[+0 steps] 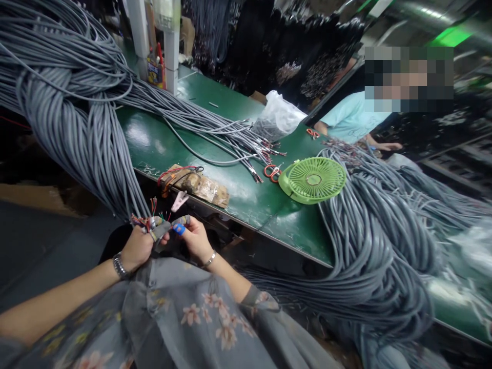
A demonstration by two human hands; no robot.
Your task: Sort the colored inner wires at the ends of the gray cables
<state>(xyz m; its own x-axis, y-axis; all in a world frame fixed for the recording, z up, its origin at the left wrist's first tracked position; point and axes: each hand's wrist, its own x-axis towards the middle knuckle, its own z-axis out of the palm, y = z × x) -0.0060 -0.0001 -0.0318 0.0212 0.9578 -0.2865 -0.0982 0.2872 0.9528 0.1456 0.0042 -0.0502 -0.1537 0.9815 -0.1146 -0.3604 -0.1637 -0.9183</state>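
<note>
My left hand (139,245) is closed around the ends of several grey cables (123,174), whose thin coloured wires (154,205) fan out above the fist. Grey covers wrap some of its fingers. Close beside it, my right hand (195,238) pinches at the wire ends, with blue tape (179,229) around the thumb and a grey cover on a finger. Whatever lies between its fingertips is too small to make out well; it looks like a thin wire. The cables hang down to my left hand from a large bundle (69,97) at the upper left.
On the green table (246,197) are a cardboard-and-tape block (203,188) with a pink clip (179,201), red-handled scissors (271,172), a green fan (313,179) and a plastic bag (279,115). More cable coils (376,246) drape over the right side. A co-worker (349,115) sits across.
</note>
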